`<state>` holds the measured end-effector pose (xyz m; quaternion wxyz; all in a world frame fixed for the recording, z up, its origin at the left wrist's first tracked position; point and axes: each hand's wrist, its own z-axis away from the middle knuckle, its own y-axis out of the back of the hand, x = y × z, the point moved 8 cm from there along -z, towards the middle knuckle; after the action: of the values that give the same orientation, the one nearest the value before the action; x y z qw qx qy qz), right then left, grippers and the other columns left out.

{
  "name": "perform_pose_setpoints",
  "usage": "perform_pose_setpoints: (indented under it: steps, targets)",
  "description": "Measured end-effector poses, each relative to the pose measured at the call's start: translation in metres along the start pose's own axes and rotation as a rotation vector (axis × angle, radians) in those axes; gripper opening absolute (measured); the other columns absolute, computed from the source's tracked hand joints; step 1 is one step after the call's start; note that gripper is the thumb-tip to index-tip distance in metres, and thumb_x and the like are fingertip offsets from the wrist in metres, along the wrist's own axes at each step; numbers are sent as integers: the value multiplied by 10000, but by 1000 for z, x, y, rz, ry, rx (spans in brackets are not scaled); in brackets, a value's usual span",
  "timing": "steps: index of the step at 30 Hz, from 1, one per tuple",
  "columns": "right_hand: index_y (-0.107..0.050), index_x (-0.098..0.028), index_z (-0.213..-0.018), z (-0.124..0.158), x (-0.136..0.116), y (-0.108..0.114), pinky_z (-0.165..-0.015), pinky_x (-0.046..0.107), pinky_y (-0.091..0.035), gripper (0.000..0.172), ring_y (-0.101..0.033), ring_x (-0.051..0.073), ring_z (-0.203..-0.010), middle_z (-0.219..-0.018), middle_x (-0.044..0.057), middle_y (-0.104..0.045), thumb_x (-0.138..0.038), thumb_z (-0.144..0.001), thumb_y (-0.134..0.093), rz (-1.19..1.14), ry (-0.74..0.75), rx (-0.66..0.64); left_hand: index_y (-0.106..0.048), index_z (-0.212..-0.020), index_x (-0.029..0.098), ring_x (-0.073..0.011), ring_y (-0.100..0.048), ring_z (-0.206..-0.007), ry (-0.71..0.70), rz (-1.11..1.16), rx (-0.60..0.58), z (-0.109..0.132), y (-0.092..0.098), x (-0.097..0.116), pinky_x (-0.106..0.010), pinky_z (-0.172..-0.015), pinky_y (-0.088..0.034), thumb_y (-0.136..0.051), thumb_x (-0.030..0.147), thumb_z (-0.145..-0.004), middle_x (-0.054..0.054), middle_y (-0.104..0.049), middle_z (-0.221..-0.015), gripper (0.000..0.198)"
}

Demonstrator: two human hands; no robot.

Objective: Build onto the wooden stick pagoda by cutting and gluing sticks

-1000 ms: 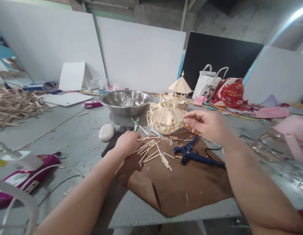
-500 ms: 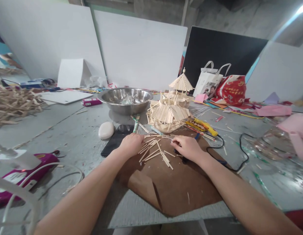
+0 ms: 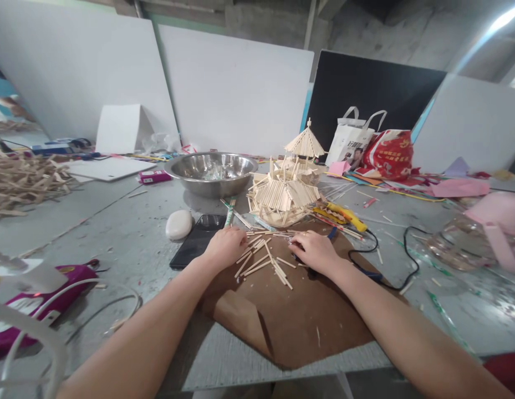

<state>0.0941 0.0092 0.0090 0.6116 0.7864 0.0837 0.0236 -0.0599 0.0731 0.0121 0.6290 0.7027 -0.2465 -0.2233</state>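
Short wooden sticks (image 3: pixel 279 270) lie loosely piled on a brown sheet (image 3: pixel 299 321) between my two hands. At the left end of the pile is my left hand (image 3: pixel 226 247), its fingers curled down beside a black phone-like slab (image 3: pixel 189 248); whatever its fingertips hold is hidden. My right hand (image 3: pixel 314 250) rests at the pile's right side, thumb and fingers drawn together. Something small and pale shows at its fingertips, too small to name. Beyond both hands stands a tiered pavilion model (image 3: pixel 285 194) made of sticks, with a pointed roof.
Behind the phone sits a steel basin (image 3: pixel 186 178). A white rounded object (image 3: pixel 179 224) lies to the left. Right of the model is a yellow corded tool (image 3: pixel 349 216), its black cable looping rightward. A clear pink-topped jug (image 3: pixel 459 246) stands far right, a purple power strip (image 3: pixel 80 272) left.
The whole view has shifted slightly. Both hands keep nearly the same place and curled pose by the sticks, and the pile looks the same.
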Motion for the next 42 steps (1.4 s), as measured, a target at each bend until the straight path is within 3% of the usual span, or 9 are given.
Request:
perform_pose_setpoints:
  steps: [11,18,21,24,27,33,39,42]
  targets:
    - [-594,-232,-838,-1,4,-6,-642,247,-363,328,-553,157,-824,-854,15,-632,-397,-817,-312,-19,-17,-54,-553,-718,141,-221,-535,-772,21,-56,16,-3,-7,-4,-311,-668,-384,-354,207,-755,-102,-608,-763,213]
    - [-599,-222,-818,-1,3,-5,-632,254,-370,310,-551,171,-806,-827,29,-632,-390,-807,-338,-37,-23,-53,-492,-844,165,-204,-553,-706,116,73,138,0,11,-9,-287,-606,-372,-275,234,-803,-73,-596,-717,231]
    - [-574,-206,-895,-1,6,3,-651,261,-380,287,-543,176,-809,-832,34,-622,-377,-797,-365,-115,-51,51,-480,-912,183,-180,-554,-654,134,221,183,2,18,-3,-266,-578,-369,-276,267,-807,-42,-599,-703,243]
    - [-452,-177,-1098,1,11,16,-692,267,-390,359,-533,168,-831,-936,46,-595,-356,-794,-382,-249,-73,222,-497,-919,194,-141,-545,-625,57,412,185,5,21,13,-233,-575,-376,-313,284,-796,-10,-600,-687,239]
    - [-387,-168,-1161,3,9,22,-731,273,-391,395,-526,163,-852,-1026,62,-561,-330,-801,-382,-320,-15,303,-533,-883,196,-122,-544,-654,-57,543,155,7,20,32,-213,-593,-386,-334,303,-791,-1,-609,-718,244]
    - [-563,-188,-892,5,-9,22,-743,256,-386,231,-521,153,-852,-881,38,-611,-278,-825,-360,-318,175,276,-560,-929,219,-113,-552,-796,-227,615,141,9,16,51,-205,-697,-394,-348,252,-793,4,-624,-874,254]
    - [-563,-199,-892,6,-14,21,-733,252,-388,229,-522,147,-848,-880,31,-617,-310,-822,-375,-291,227,259,-543,-1002,238,-134,-550,-853,-262,512,139,10,12,53,-226,-728,-391,-355,271,-797,-6,-614,-954,281]
    - [-565,-201,-880,7,-20,21,-742,252,-384,237,-520,143,-844,-874,32,-616,-316,-827,-365,-275,265,243,-576,-928,213,-137,-562,-764,-239,434,132,10,11,53,-225,-667,-398,-375,286,-786,-24,-628,-856,256]
